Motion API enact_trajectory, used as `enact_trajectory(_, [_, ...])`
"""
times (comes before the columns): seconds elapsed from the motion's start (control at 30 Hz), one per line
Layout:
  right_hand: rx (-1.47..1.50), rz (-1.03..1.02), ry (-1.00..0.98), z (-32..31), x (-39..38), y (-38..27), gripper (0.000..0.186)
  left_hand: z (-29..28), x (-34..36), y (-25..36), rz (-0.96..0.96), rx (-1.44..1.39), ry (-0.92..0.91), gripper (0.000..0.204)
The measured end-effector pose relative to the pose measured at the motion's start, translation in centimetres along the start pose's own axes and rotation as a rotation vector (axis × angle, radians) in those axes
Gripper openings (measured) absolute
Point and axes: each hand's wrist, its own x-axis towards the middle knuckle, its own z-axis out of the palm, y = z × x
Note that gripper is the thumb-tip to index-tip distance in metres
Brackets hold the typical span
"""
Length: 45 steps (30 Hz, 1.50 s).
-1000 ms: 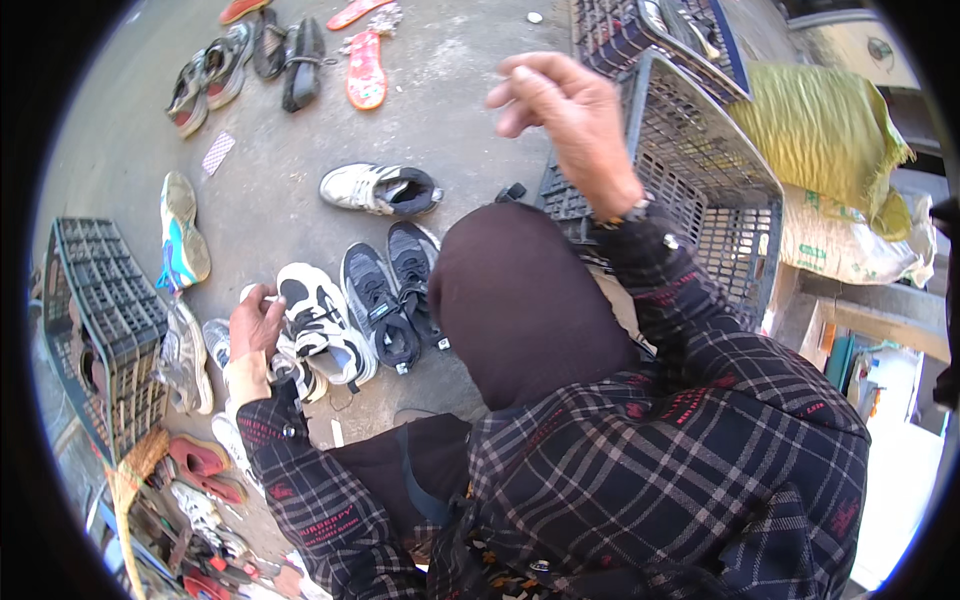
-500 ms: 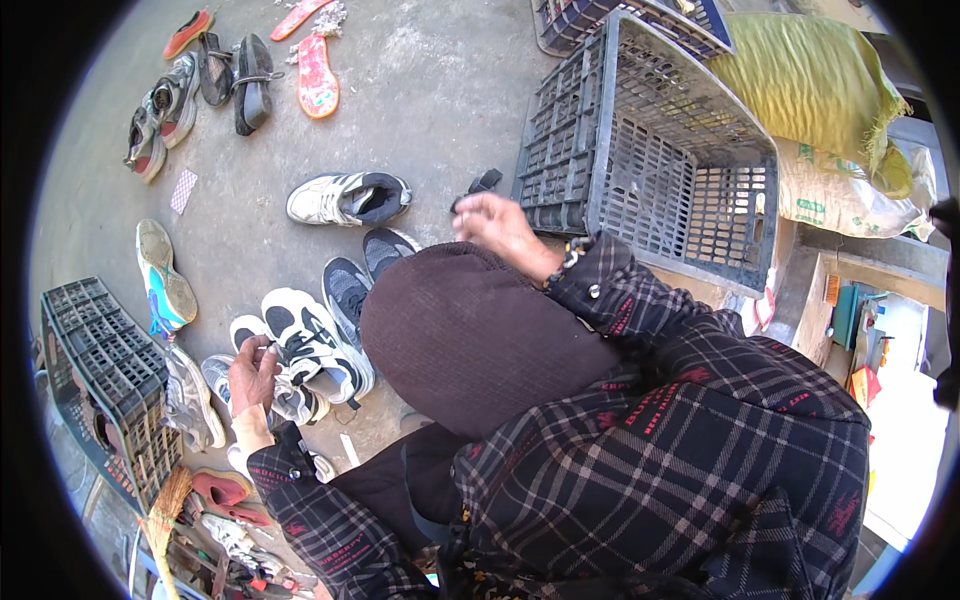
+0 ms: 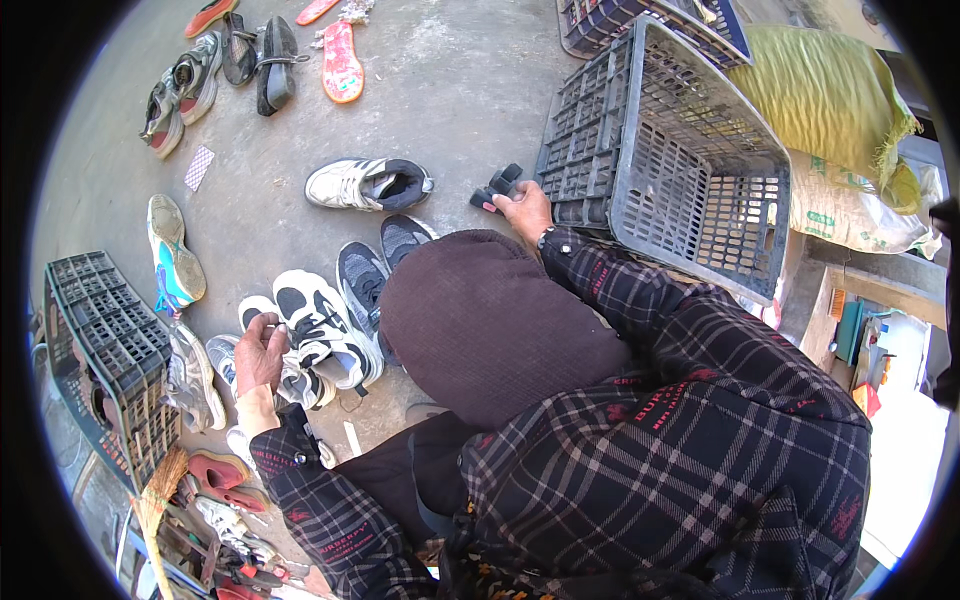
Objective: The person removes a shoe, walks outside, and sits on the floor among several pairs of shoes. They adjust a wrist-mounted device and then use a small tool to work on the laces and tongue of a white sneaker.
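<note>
My right hand (image 3: 527,212) reaches to the floor beside the grey crate, its fingers closed on some small black blocks (image 3: 497,189), one with a reddish face. What kind of thing they are does not show. Left of them lies a white sneaker (image 3: 350,186) with a dark lining. My left hand (image 3: 262,356) has its fingers pinched over a black-and-white sneaker (image 3: 318,325); whatever is between the fingertips is too small to make out. A pair of dark grey knit shoes (image 3: 360,282) stands just right of that sneaker, partly hidden by dark brown cloth (image 3: 500,320).
A grey plastic crate (image 3: 625,130) lies on its side at the right, by a yellow woven sack (image 3: 815,110). Another crate (image 3: 110,350) stands left, near a straw broom (image 3: 155,500). Worn shoes (image 3: 185,95) and a red insole (image 3: 343,65) lie far left.
My right hand has moved to the black blocks and closed on them. My left hand stays by the sneakers. The whole view has shifted slightly.
</note>
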Motion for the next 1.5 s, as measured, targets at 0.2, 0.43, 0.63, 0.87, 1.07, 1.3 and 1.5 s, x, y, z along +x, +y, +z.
enact_trajectory(0.2, [-0.067,-0.054,-0.025,0.2,0.5,-1.0,0.044,-0.2,-0.8,-0.5,-0.011,-0.017,0.008,0.025])
enact_trajectory(0.43, [-0.024,-0.161,0.021,1.4,1.0,-0.3,0.035,-0.2,-0.6,-0.2,0.006,0.002,0.007,0.027])
enact_trajectory(0.63, [0.252,-0.222,-0.029,-1.1,-0.8,-6.8,0.030,-0.8,-0.6,0.0,0.057,0.027,0.027,0.027])
enact_trajectory(0.87, [0.642,-0.260,-0.221,-7.1,-4.8,-17.9,0.023,-2.6,-2.5,2.8,0.140,-0.010,0.096,0.028])
enact_trajectory(1.07, [0.642,-0.597,-0.342,-13.3,-8.0,-27.3,0.026,-5.0,-5.4,6.9,0.276,-0.143,0.108,0.027])
enact_trajectory(1.3, [0.131,-1.218,-0.331,-9.0,-15.3,-37.0,0.018,-9.2,-10.1,7.2,0.305,-0.527,0.212,0.024])
enact_trajectory(1.5, [-0.021,-1.580,-0.246,0.4,-23.5,-33.2,0.012,-10.7,-11.9,3.9,0.342,-0.910,0.193,0.028])
